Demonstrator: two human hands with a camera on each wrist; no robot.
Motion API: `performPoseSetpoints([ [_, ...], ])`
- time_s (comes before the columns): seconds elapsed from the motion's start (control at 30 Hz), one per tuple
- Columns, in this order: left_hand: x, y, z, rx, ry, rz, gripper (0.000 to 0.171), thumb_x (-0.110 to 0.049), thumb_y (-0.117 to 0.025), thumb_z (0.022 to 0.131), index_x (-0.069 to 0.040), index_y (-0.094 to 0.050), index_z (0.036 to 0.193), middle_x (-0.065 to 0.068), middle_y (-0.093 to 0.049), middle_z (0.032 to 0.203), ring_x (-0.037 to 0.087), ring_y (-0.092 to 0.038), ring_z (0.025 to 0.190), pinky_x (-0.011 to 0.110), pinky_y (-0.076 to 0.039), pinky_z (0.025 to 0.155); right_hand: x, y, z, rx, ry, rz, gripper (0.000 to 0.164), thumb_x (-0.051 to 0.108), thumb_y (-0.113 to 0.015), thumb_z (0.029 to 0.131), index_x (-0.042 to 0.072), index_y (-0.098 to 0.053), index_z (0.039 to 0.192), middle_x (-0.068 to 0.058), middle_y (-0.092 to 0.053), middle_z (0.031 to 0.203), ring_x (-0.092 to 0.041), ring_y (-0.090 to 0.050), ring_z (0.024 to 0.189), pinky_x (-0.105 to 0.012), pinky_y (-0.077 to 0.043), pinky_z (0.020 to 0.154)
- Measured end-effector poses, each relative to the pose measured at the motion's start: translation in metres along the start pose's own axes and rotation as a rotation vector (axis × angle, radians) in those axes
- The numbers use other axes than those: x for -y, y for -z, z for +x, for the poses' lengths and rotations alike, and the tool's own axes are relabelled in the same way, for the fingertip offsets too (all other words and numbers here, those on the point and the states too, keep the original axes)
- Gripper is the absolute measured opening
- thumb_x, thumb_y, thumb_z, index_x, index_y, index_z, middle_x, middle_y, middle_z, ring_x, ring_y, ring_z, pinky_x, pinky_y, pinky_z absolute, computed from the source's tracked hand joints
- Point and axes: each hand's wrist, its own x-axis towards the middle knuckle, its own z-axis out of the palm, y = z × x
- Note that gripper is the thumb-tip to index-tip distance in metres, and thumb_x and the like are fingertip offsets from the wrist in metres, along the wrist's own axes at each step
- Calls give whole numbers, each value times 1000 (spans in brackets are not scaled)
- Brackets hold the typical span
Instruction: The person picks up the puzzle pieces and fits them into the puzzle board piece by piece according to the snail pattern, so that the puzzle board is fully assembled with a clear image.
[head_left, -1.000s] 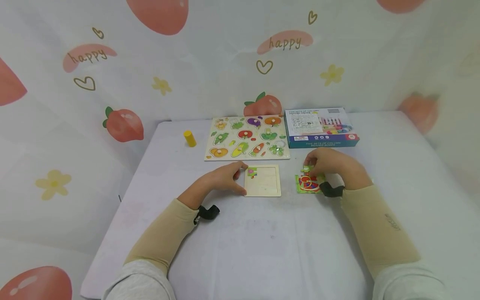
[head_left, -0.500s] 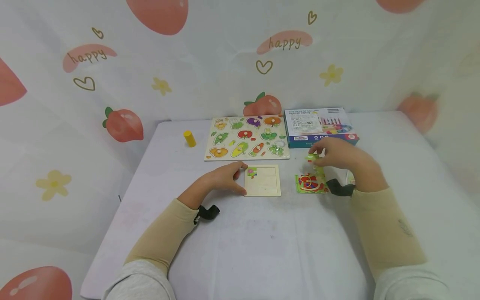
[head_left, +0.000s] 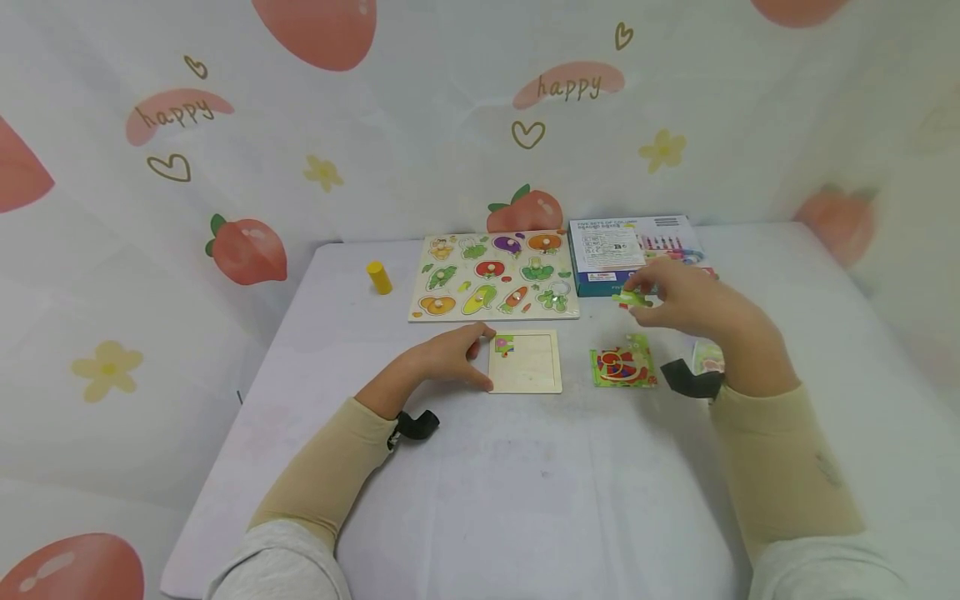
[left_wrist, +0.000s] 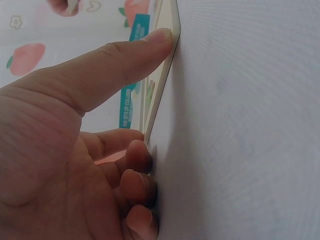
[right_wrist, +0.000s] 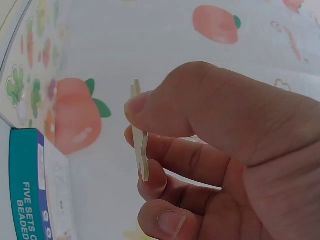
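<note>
My right hand (head_left: 690, 304) pinches a thin green puzzle piece (head_left: 632, 298) between thumb and fingers, raised in front of the boxed set. In the right wrist view the puzzle piece (right_wrist: 140, 135) shows edge-on. My left hand (head_left: 448, 357) holds the left side of a square wooden puzzle board (head_left: 528, 371), with thumb and forefinger at its two left corners. One piece with a pink flower (head_left: 504, 343) lies in the board's far left corner. Right of the board is a small pile of red and green puzzle pieces (head_left: 622, 367), below the raised hand.
Behind the puzzle board lies a vegetable peg puzzle (head_left: 465, 279). Beside it is a blue and white bead box (head_left: 611, 250). A yellow cylinder (head_left: 379, 277) stands at the left. Partly behind the right wrist lies another printed piece (head_left: 707, 357).
My right hand has lifted the puzzle piece off the pile and moved it up and away toward the bead box. The left hand and the board have stayed in place.
</note>
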Motion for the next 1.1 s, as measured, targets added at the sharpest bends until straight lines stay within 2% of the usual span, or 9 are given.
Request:
performPoseSetpoints([
  [0.2, 1, 0, 0, -1, 1, 1, 84, -42, -84, 67, -18, -42, 136, 6, -46, 91, 17, -45, 80, 30, -34, 66, 6, 4, -5, -29, 28, -4, 34, 20, -68, 84, 5, -62, 114, -9, -58, 109, -26, -50, 97, -45, -43, 81],
  [0.47, 2, 0, 2, 0, 5, -2, 85, -43, -84, 66, -19, -42, 136, 6, -46, 91, 17, -45, 80, 30, -35, 66, 17, 12, -16, -99, 32, -27, 36, 23, -68, 85, 10, -60, 117, -7, -56, 104, -24, -48, 92, -40, -41, 75],
  [0.67, 3, 0, 2, -3, 6, -5, 86, -44, -84, 65, -19, -42, 136, 6, -47, 91, 17, -45, 81, 31, -35, 66, 26, 14, -23, -261, 202, -42, 27, 19, -70, 84, 12, -65, 110, -2, -50, 92, -17, -43, 79, -33, -36, 67],
  [0.8, 3, 1, 2, -6, 8, -6, 86, -44, -84, 66, -19, -42, 136, 6, -47, 91, 17, -45, 81, 31, -35, 66, 33, 12, -25, -378, 309, -45, 26, 15, -71, 82, 13, -68, 108, -1, -49, 90, -13, -39, 74, -27, -32, 63],
  [0.93, 2, 1, 1, 2, 13, -16, 86, -43, -84, 66, -19, -42, 136, 6, -47, 92, 18, -45, 81, 31, -35, 66, 43, 7, -25, -454, 352, -11, 26, 14, -72, 81, 11, -69, 107, -1, -53, 93, -14, -40, 75, -26, -31, 63],
  [1.1, 1, 0, 1, 1, 16, -15, 85, -43, -84, 66, -19, -42, 136, 6, -47, 91, 18, -45, 80, 31, -34, 66, 53, 0, -23, -501, 383, 24, 28, 15, -72, 81, 11, -70, 109, 1, -53, 95, -13, -40, 77, -25, -32, 60],
])
